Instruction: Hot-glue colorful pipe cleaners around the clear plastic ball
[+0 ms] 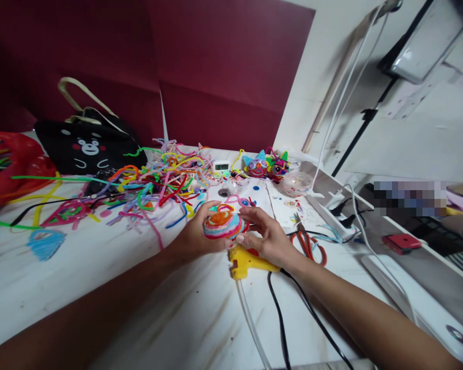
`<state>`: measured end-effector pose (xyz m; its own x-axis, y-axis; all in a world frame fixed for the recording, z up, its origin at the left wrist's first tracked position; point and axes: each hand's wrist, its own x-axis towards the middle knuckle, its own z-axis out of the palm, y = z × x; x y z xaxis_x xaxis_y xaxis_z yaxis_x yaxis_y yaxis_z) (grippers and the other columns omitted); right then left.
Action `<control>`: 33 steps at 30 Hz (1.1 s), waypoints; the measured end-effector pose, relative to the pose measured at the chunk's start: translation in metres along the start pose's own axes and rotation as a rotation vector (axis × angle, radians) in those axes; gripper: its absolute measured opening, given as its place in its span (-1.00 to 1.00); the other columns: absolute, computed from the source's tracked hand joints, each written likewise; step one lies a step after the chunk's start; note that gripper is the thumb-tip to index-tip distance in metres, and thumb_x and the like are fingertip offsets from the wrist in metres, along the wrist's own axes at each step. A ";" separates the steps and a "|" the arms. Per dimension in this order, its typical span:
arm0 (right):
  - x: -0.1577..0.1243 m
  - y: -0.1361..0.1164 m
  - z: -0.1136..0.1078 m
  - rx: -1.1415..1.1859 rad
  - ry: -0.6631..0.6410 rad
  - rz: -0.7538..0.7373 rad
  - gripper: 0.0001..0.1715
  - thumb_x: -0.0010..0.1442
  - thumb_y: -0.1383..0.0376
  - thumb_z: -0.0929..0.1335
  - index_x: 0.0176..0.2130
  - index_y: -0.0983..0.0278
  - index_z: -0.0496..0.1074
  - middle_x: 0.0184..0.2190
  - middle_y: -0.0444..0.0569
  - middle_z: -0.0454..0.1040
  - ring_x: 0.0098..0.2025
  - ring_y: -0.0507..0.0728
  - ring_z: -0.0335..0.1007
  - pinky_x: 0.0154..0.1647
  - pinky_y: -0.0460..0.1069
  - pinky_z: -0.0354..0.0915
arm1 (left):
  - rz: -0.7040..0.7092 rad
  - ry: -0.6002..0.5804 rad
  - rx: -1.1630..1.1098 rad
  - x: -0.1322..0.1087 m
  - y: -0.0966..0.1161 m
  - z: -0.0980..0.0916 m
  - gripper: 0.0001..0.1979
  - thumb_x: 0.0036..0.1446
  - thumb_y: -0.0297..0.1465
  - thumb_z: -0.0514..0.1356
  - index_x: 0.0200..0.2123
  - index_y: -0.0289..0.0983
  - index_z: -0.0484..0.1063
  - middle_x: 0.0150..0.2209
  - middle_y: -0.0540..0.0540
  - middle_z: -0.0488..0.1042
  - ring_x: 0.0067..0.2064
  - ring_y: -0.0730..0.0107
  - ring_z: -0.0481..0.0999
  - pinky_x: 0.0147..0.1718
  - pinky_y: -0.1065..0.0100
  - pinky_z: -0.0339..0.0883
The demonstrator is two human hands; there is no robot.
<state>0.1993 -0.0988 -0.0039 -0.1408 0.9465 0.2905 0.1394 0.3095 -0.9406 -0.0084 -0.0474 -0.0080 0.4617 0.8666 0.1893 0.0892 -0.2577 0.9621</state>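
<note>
A round craft ball [224, 224] wound with striped pipe cleaners in orange, blue, pink and white is held between both hands above the table. My left hand [195, 231] grips its left side, fingers behind and thumb below. My right hand [268, 236] curves round the right side, with thumb and fingertips at the ball's edge. Just below the hands a yellow hot glue gun [239, 264] lies on the table, a clear glue stick coming out of its back. Orange-handled scissors [304, 241] rest to the right of my right hand.
Loose pipe cleaners [177, 174] pile up at the back left, by a black bag [88, 146]. Two decorated figures [257, 164] stand behind, near a clear bowl [298, 184] and small digital clock [221, 166]. A power strip [334, 213] and black cables lie at the right.
</note>
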 end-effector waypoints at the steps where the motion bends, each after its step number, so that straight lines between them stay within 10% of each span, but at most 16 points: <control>1: -0.001 0.000 0.000 -0.012 -0.003 -0.009 -0.36 0.04 0.09 0.57 0.04 0.14 0.37 0.10 0.05 0.48 0.16 0.24 0.41 0.07 0.12 0.35 | -0.012 0.007 -0.001 0.000 0.002 0.001 -0.02 -0.27 -0.27 0.49 0.21 -0.24 0.11 0.03 -0.22 0.44 -0.05 0.08 0.56 -0.13 0.19 0.46; 33: -0.003 -0.017 -0.005 -0.401 0.019 -0.357 -0.81 0.24 0.14 0.46 -0.24 0.21 0.50 -0.30 -0.02 0.49 -0.23 0.15 0.42 -0.16 0.07 0.32 | 0.121 0.106 0.143 -0.005 -0.001 0.004 0.00 -0.24 -0.40 0.44 0.30 -0.17 0.10 0.02 -0.18 0.48 -0.09 0.15 0.57 -0.04 0.14 0.43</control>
<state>0.2018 -0.1062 0.0125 -0.2304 0.7763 0.5868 0.4504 0.6196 -0.6428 -0.0073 -0.0532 -0.0106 0.3821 0.8636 0.3289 0.1662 -0.4143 0.8948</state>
